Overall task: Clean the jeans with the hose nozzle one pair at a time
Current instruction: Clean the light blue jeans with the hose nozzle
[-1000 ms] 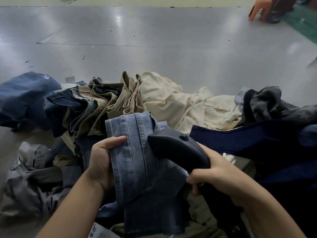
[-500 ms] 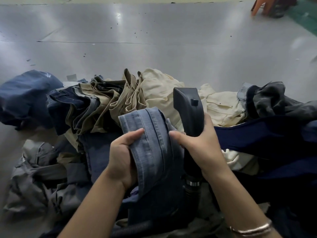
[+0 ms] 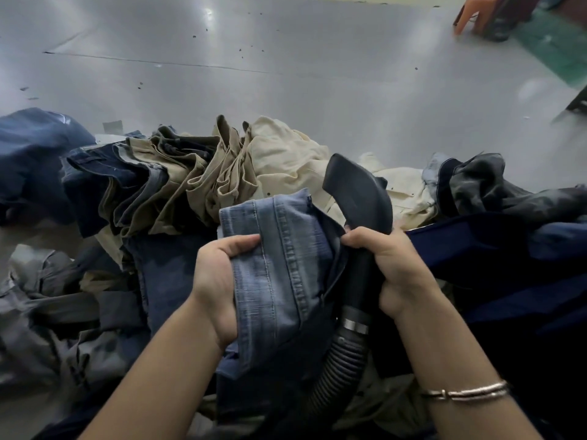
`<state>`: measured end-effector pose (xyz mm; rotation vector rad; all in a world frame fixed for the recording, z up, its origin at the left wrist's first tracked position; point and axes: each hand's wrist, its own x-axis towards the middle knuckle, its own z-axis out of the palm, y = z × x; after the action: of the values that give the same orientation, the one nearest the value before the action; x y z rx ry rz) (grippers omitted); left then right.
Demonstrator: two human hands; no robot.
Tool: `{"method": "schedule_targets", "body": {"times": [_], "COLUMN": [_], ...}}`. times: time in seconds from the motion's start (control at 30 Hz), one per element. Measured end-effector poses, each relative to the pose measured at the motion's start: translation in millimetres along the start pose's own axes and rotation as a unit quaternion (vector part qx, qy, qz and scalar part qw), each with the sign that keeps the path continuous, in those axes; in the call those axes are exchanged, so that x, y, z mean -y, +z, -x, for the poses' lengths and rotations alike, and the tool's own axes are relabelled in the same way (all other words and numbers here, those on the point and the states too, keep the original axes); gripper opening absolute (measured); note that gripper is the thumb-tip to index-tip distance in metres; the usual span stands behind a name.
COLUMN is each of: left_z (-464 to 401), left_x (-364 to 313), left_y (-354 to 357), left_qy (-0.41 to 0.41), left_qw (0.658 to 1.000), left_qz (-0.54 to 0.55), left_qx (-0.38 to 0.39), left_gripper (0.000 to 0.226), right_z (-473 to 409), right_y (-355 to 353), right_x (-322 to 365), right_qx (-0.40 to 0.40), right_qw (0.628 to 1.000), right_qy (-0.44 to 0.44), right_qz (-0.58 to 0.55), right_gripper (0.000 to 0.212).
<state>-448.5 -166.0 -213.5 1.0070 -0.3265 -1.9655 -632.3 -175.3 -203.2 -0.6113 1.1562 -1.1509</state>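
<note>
My left hand (image 3: 219, 281) grips the left edge of a light blue jeans leg (image 3: 279, 258), hem end pointing away from me, thumb on top. My right hand (image 3: 390, 268) is wrapped round the neck of a black hose nozzle (image 3: 359, 198), and its fingertips also pinch the dark inner fabric at the leg's right edge. The nozzle's wide mouth points up and to the left, above the leg's right side. Its ribbed black hose (image 3: 340, 366) runs down between my forearms.
A heap of trousers covers the near part of the grey metal table (image 3: 286, 74): khaki and cream pairs (image 3: 254, 166) behind, dark denim (image 3: 104, 179) at left, grey ones (image 3: 47, 312) lower left, navy cloth (image 3: 508, 265) at right. An orange stool (image 3: 470, 14) stands far right.
The nozzle, which lay across the jeans leg a second ago, has been lifted upright and now tilts left. My right hand has slid to the leg's right edge and pinches it.
</note>
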Motion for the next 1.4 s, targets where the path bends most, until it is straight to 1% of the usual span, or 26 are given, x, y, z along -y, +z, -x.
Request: {"method": "schedule_targets", "body": {"times": [0.07, 0.13, 0.2, 0.33, 0.4, 0.47, 0.5, 0.57, 0.63, 0.7, 0.77, 0.8, 0.83, 0.87, 0.97, 1.0, 1.07, 1.13, 1.2, 1.27, 1.3, 1.33, 1.4], "left_z": [-5, -10, -15, -22, -22, -21, -20, -13, -4, 4, 7, 7, 8, 8, 1, -2, -6, -5, -2, 4, 5, 4, 1], "left_x": [0, -1, -3, -6, -6, -7, -8, -10, -9, -6, -4, -2, 2, 8, 28, 33, 36, 33, 31, 30, 30, 31, 31], "left_y": [-3, -4, -4, -6, -7, -9, -10, -13, -13, -12, -9, -5, 0, 5, 19, 21, 23, 21, 18, 18, 19, 19, 20], "left_qy": [-0.039, -0.063, -0.07, -0.084, -0.089, -0.072, -0.049, -0.004, 0.013, 0.037, 0.067, 0.073, 0.076, 0.083, 0.134, 0.148, 0.152, 0.124, 0.079, 0.023, -0.005, -0.029, -0.053], "left_qw": [0.999, 0.998, 0.997, 0.996, 0.995, 0.997, 0.997, 0.99, 0.973, 0.946, 0.914, 0.906, 0.907, 0.911, 0.926, 0.93, 0.941, 0.965, 0.987, 0.993, 0.994, 0.995, 0.996], "left_qz": [-0.003, -0.01, -0.014, -0.017, -0.019, -0.04, -0.066, -0.139, -0.225, -0.309, -0.378, -0.387, -0.381, -0.374, -0.346, -0.334, -0.302, -0.229, -0.136, -0.079, -0.062, -0.052, -0.051], "left_qx": [-0.008, -0.013, -0.023, -0.037, -0.028, -0.013, -0.005, 0.013, 0.051, 0.091, 0.134, 0.154, 0.164, 0.156, 0.072, 0.041, -0.011, -0.008, 0.043, 0.085, 0.091, 0.085, 0.043], "left_gripper": [0.036, 0.037, 0.036, 0.034, 0.035, 0.031, 0.027, 0.027, 0.03, 0.04, 0.053, 0.053, 0.051, 0.047, 0.04, 0.034, 0.022, 0.023, 0.025, 0.03, 0.034, 0.038, 0.04], "right_z": [3, 7, 8, 7, 9, 9, 8, 5, 3, 3, 4, 4, 5, 5, 6, 7, 7, 7, 5, 3, 2, 1, -3], "right_y": [1, 2, 3, 2, 1, 0, -1, -6, -13, -19, -21, -20, -18, -15, -11, -11, -14, -19, -23, -24, -22, -18, -12], "right_x": [2, 2, 2, 2, 4, 5, 7, 10, 15, 19, 19, 18, 16, 14, 7, 6, 7, 11, 17, 16, 14, 11, 4], "right_qx": [0.045, 0.086, 0.107, 0.119, 0.118, 0.108, 0.097, 0.078, 0.081, 0.093, 0.095, 0.094, 0.089, 0.084, 0.09, 0.086, 0.065, 0.072, 0.081, 0.059, 0.046, 0.032, -0.02], "right_qw": [0.995, 0.988, 0.983, 0.977, 0.978, 0.981, 0.982, 0.983, 0.98, 0.976, 0.975, 0.975, 0.975, 0.975, 0.974, 0.975, 0.979, 0.979, 0.979, 0.985, 0.988, 0.991, 0.998], "right_qy": [0.073, 0.11, 0.122, 0.132, 0.124, 0.109, 0.103, 0.088, 0.067, 0.048, 0.031, 0.024, 0.017, 0.014, 0.016, 0.015, 0.011, 0.014, 0.033, 0.062, 0.074, 0.079, 0.044], "right_qz": [-0.041, -0.06, -0.085, -0.121, -0.12, -0.116, -0.123, -0.142, -0.166, -0.191, -0.199, -0.2, -0.2, -0.203, -0.209, -0.206, -0.195, -0.19, -0.182, -0.151, -0.129, -0.103, -0.044], "right_gripper": [0.031, 0.035, 0.029, 0.019, 0.011, 0.008, 0.01, 0.027, 0.043, 0.056, 0.053, 0.047, 0.04, 0.034, 0.03, 0.029, 0.024, 0.024, 0.031, 0.025, 0.02, 0.014, 0.008]}}
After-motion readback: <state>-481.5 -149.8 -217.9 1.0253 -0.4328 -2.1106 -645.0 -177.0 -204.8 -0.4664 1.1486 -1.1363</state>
